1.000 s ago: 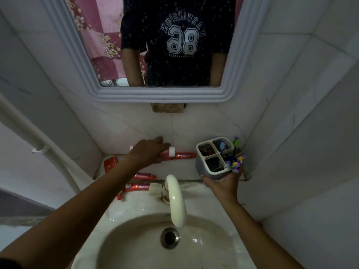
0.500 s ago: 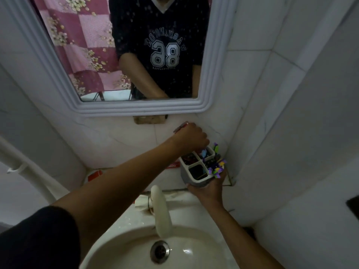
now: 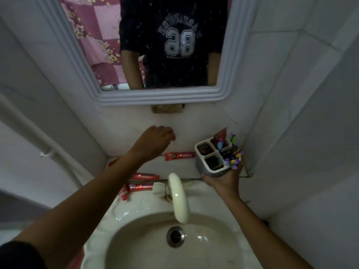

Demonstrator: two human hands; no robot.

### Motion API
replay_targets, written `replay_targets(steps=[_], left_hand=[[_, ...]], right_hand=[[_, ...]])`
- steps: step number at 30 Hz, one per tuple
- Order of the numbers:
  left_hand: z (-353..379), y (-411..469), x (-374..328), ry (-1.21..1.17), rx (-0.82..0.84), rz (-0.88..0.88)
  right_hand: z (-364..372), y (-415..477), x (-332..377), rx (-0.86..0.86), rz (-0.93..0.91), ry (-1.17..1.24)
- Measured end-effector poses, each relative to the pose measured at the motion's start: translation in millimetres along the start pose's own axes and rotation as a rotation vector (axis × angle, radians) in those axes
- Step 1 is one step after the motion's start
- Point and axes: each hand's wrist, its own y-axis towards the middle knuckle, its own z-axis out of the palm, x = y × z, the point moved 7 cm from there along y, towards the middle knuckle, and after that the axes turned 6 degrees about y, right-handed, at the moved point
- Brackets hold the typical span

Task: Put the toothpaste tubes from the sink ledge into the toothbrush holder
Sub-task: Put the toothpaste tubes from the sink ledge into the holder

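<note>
Right hand [image 3: 223, 179] cups the grey four-slot plastic toothbrush holder [image 3: 211, 158] from below, one red toothpaste tube [image 3: 220, 137] poking out its back slot. Left hand [image 3: 153, 141] hovers loosely curled, holding nothing, above another red tube [image 3: 179, 156] lying on the white ledge [image 3: 174, 167].

You look into a dim, bluish, slightly soft scene, light falling from above: glare streaks the faucet [image 3: 179, 199] and wet basin [image 3: 202, 238], specks spot the mirror [image 3: 171, 45], and wide-angle distortion bows the wall tiles [image 3: 303, 78] at the edges.
</note>
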Motion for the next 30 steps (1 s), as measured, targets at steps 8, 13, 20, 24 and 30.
replay_targets(steps=[8, 13, 20, 24, 30], left_hand=[[93.3, -122.2, 12.5, -0.153, 0.821, -0.153], [102.2, -114.9, -0.7, -0.094, 0.797, -0.056], [73.4, -76.3, 11.6, -0.453, 0.575, -0.37], [17.9, -18.7, 13.6, -0.437, 0.292, -0.324], [-18.5, 56.4, -26.9, -0.129, 0.292, -0.019]], right_hand=[[2.4, -3.5, -4.1, -0.018, 0.033, -0.143], [0.0, -4.5, -3.5, -0.031, 0.03, -0.186], [1.6, -1.7, -10.3, -0.016, 0.047, -0.137], [2.3, -2.4, -5.4, -0.02, -0.01, -0.145], [4.8, -4.7, -0.6, -0.016, 0.003, -0.139]])
